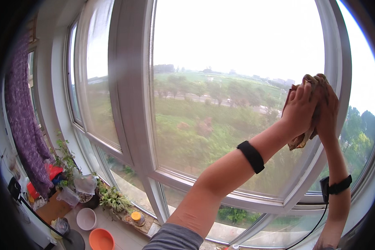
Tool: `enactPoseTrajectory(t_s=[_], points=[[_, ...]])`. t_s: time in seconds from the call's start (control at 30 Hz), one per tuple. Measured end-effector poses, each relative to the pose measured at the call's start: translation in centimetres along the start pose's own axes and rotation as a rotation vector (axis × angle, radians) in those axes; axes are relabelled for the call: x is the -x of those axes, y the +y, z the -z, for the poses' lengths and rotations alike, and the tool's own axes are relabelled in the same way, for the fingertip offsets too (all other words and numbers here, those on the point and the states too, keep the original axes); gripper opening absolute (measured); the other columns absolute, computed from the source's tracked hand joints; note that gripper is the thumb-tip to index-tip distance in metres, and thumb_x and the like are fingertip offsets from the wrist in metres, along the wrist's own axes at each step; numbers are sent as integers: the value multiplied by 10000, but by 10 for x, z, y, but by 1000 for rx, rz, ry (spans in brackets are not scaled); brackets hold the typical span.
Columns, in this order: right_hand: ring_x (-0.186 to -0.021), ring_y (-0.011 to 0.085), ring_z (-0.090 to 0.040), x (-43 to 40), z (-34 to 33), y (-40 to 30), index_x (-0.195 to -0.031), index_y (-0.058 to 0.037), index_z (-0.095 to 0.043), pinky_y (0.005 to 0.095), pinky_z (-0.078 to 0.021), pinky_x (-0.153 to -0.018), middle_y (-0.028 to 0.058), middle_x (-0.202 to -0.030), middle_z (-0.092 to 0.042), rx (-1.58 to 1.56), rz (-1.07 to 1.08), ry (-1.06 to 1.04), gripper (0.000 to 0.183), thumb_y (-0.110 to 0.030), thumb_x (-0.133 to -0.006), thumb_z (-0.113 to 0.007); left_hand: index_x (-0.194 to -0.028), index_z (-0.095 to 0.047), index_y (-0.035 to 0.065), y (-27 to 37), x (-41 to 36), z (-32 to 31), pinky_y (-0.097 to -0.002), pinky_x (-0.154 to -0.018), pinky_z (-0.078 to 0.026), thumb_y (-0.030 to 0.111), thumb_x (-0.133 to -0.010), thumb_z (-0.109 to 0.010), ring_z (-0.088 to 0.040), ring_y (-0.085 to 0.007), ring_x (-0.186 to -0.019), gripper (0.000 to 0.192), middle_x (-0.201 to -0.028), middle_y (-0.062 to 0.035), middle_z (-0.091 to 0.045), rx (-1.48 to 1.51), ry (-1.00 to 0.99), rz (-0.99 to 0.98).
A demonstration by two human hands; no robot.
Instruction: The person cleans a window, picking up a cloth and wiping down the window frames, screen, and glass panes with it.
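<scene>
My left hand [301,107] and my right hand [328,114] are side by side, raised high at the right of the view. Both grip one crumpled brown patterned cloth [297,143], which bunches above the fingers and hangs below the palms. They hold it at the right side of a large window pane [218,131], close to the pale window frame [340,78]. Parts of the cloth are hidden behind my hands. Black straps circle both forearms, and the right one carries a small black device [324,189] with a cable.
On the floor at lower left stand an orange basin [102,240], a whitish tub [86,219] and plastic bags [85,182]. Potted plants [114,200] and a yellow-lidded jar [138,218] line the low sill. A purple curtain [26,125] hangs at far left.
</scene>
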State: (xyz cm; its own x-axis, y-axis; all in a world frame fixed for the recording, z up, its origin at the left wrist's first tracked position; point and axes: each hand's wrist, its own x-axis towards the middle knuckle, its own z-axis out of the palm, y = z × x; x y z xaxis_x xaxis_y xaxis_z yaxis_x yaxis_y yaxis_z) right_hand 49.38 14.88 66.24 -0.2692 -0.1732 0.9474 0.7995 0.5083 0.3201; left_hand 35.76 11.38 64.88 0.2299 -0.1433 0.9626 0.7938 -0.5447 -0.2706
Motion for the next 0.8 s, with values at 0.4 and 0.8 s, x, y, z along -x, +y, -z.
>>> enactPoseTrajectory(t_s=[0.4,0.8], points=[[-1278,292,-320,-108,-58,-132,-1355,-96,-402,411,-253,-1073,109,-1376,-372,-242,96,101,571,-149,-812,-571,-1247,-395,10,-124,-15,156,-462,-976,-329,155,-635,-691,-417,-384,-1091,694,-1213,-235,-409,-234,-155,-70],[-1244,226,-392,-160,-112,-341,-1100,-108,-604,378,-381,-984,29,-1317,-436,-300,415,27,331,-135,-775,-545,-1291,-382,-42,-208,81,326,-448,-958,-396,21,-719,-590,-444,-401,-1124,612,-1237,-233,-426,-484,-183,128]])
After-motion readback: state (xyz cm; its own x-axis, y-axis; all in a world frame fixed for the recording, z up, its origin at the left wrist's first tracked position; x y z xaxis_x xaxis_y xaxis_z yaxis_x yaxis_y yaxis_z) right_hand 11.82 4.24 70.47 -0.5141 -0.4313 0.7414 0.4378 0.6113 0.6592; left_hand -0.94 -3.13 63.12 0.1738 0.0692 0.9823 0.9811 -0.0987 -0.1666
